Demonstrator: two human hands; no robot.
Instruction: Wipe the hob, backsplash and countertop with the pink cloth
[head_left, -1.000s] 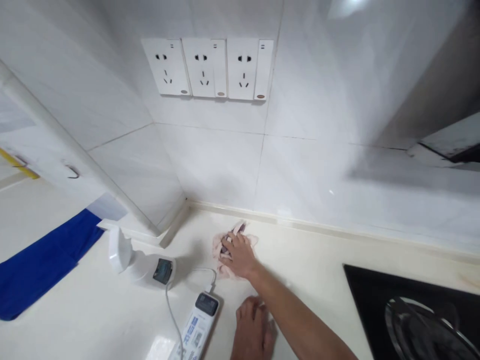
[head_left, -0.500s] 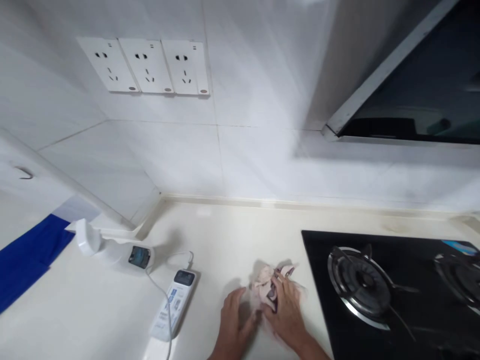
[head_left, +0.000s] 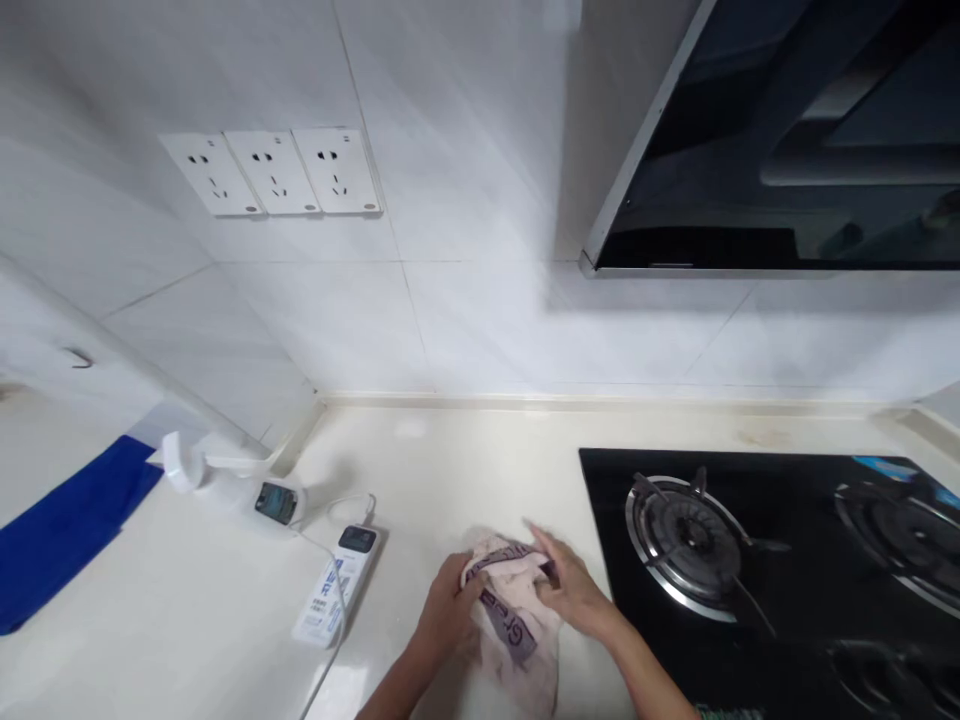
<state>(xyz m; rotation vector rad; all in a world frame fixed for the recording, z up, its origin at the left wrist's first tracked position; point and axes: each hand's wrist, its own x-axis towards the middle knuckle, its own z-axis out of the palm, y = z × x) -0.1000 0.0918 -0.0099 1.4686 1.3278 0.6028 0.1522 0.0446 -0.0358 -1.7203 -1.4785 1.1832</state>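
A blue cloth [head_left: 82, 535] lies far left on the pale counter [head_left: 225, 630], then a white device [head_left: 232, 497] with a dark screen, then a white labelled block [head_left: 330, 595]. The left hand [head_left: 448, 605], fingers curled, pinches the left side of a pinkish cloth [head_left: 517, 590] with purple lettered bands — bunched up between the hands — while the right hand [head_left: 574, 588], fingers half spread, grips its right side, near the black gas hob [head_left: 799, 595]
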